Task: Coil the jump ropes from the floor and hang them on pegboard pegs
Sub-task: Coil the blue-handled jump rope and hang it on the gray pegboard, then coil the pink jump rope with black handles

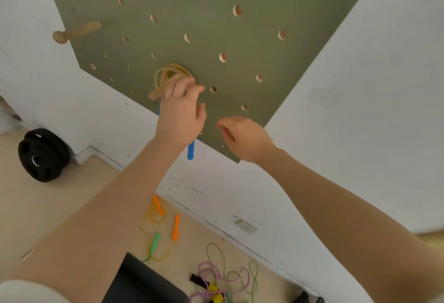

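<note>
Left hand up at the green pegboard, fingers on the yellow rope coil over a wooden peg; right hand hovers loose beside it, more jump ropes on the floor.

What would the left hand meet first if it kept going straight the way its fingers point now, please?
Most likely the coiled yellow rope on its wooden peg, with the green pegboard right behind; the left hand already looks close, though depth is unclear.

Pegboard: coiled rope on its lower peg; loose ropes on floor below; weight plate lower left.
</note>
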Motion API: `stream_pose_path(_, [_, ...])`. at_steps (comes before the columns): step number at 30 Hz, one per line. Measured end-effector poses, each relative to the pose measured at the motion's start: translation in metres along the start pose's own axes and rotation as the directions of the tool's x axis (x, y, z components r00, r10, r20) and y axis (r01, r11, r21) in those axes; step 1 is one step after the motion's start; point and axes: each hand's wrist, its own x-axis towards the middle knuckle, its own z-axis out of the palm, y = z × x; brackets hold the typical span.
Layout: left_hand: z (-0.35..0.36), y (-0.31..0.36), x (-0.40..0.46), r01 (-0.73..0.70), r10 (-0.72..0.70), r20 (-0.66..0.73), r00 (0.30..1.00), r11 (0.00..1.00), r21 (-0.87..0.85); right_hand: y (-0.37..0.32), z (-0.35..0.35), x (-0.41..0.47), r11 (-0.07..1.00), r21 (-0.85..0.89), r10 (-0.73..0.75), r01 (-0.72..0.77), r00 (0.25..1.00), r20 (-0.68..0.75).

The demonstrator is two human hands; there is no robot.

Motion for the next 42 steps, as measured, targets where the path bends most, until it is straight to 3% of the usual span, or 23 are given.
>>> stream_pose_path(4, [0.031,0.054,-0.043,0.008,-0.006,0.061,0.998,1.0,-0.024,0.037,-0.001,-0.059,0.998,0.039,-0.049,0.045,0.994,0.098])
stream_pose_path(9, [0.091,0.124,-0.116,0.221,-0.216,0.19,0.958,0.975,-0.003,0.097,0.018,-0.155,0.982,0.183,-0.075,0.034,0.972,0.221])
stream_pose_path(16, [0.179,0.204,-0.27,0.575,-0.528,0.32,0.787,0.815,-0.07,0.175,0.069,-0.296,0.957,0.284,-0.086,-0.05,0.891,0.446])
stream_pose_path(21, [0.207,0.211,-0.345,0.702,-0.636,0.402,0.658,0.712,-0.022,0.203,0.118,-0.351,0.961,0.254,-0.062,-0.112,0.804,0.591])
stream_pose_path(25, [0.236,0.186,-0.395,0.806,-0.729,0.44,0.524,0.591,0.021,0.215,0.193,-0.373,0.941,0.238,0.022,-0.24,0.747,0.665])
stream_pose_path(30, [0.314,0.104,-0.467,0.856,-0.802,0.45,0.393,0.498,0.141,0.231,0.339,-0.382,0.94,0.161,0.08,-0.301,0.653,0.753])
stream_pose_path(33, [0.377,0.042,-0.523,0.842,-0.807,0.469,0.361,0.498,0.209,0.24,0.446,-0.391,0.943,0.113,0.11,-0.312,0.614,0.782])
stream_pose_path(37, [0.463,-0.039,-0.608,0.764,-0.766,0.516,0.384,0.578,0.289,0.248,0.595,-0.403,0.972,0.068,0.071,-0.227,0.554,0.829])
stream_pose_path(42, [0.557,-0.11,-0.693,0.714,-0.779,0.529,0.337,0.577,0.396,0.251,0.737,-0.418,0.969,0.106,0.049,-0.224,0.595,0.802])
